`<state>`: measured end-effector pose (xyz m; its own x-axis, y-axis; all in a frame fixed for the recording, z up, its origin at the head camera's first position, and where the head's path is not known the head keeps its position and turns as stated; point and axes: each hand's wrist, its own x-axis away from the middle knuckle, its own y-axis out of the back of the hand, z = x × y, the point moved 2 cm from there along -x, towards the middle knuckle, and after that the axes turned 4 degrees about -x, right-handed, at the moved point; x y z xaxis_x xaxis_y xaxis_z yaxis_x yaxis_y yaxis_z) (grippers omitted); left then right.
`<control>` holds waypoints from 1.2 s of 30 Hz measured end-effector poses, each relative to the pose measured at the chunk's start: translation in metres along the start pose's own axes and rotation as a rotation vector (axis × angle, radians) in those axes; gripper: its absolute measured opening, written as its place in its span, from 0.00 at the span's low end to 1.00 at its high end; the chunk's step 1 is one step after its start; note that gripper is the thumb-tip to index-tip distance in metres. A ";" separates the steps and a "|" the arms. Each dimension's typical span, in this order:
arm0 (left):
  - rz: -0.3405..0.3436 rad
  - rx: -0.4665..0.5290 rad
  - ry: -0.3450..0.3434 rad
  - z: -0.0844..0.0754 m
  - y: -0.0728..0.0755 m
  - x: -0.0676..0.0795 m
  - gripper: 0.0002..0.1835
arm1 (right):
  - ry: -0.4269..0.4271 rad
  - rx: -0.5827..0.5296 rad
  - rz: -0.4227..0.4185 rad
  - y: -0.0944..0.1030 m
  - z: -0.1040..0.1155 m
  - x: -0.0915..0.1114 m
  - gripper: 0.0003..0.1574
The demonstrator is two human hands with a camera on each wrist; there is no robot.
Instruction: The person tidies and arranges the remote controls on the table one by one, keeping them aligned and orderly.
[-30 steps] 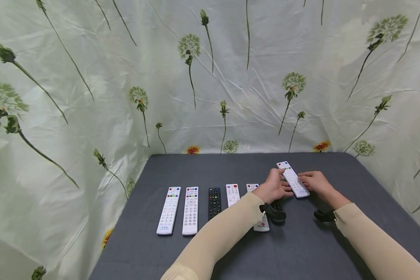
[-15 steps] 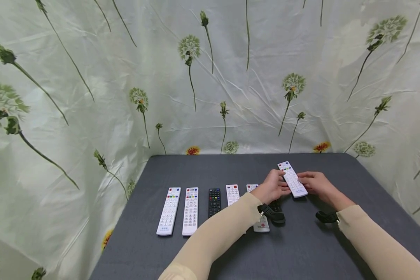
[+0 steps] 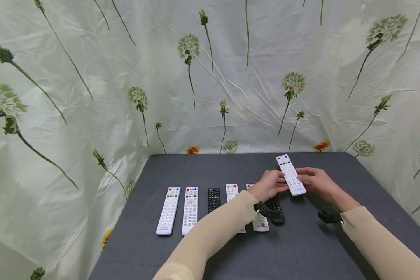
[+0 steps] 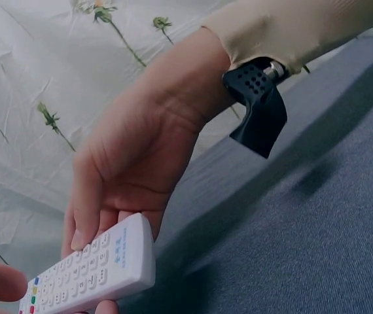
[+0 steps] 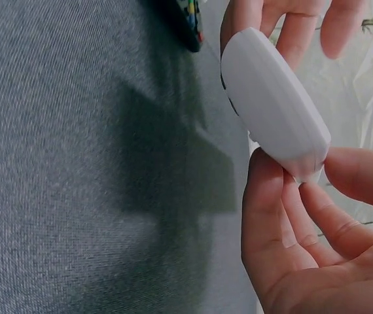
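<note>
A white remote control (image 3: 291, 175), its keys facing up, is held off the dark table between my two hands. My left hand (image 3: 270, 183) grips its left edge; in the left wrist view the left thumb (image 4: 0, 281) lies at the remote's key side and a fingertip shows below. From the right, my right hand (image 3: 316, 182) pinches the other edge, its thumb (image 5: 363, 175) on one side and fingers on the other. In the right wrist view the remote's pale casing (image 5: 271, 98) shows. Just below my left wrist lies a black remote (image 3: 277, 210), partly hidden.
Several remotes lie in a row to the left: white remotes (image 3: 168, 212) (image 3: 190, 212), a black remote (image 3: 214, 198), and two white remotes (image 3: 232, 190) (image 3: 260, 223) partly covered by my left arm. Behind the table (image 3: 210, 167) hangs a flower-printed curtain (image 3: 252, 85).
The held white remote has risen and shifted slightly away from me. Both hands have moved with it, and the right hand reaches further round its edge.
</note>
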<state>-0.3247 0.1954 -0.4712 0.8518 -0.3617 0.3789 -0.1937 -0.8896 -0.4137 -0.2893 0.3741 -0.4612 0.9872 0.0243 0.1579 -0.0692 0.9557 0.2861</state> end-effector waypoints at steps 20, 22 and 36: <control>-0.015 -0.111 -0.168 -0.016 0.017 -0.001 0.18 | 0.060 0.004 0.016 -0.014 0.017 0.033 0.42; -0.014 -0.114 -0.176 -0.017 0.019 -0.001 0.18 | 0.055 0.016 0.022 -0.016 0.014 0.035 0.43; 0.029 -0.179 -0.248 -0.027 0.035 -0.009 0.14 | 0.050 0.004 0.075 -0.029 -0.005 0.051 0.42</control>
<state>-0.3520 0.1597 -0.4671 0.9331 -0.3284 0.1467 -0.2838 -0.9228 -0.2604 -0.2365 0.3489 -0.4657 0.9851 0.1102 0.1318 -0.1435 0.9494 0.2793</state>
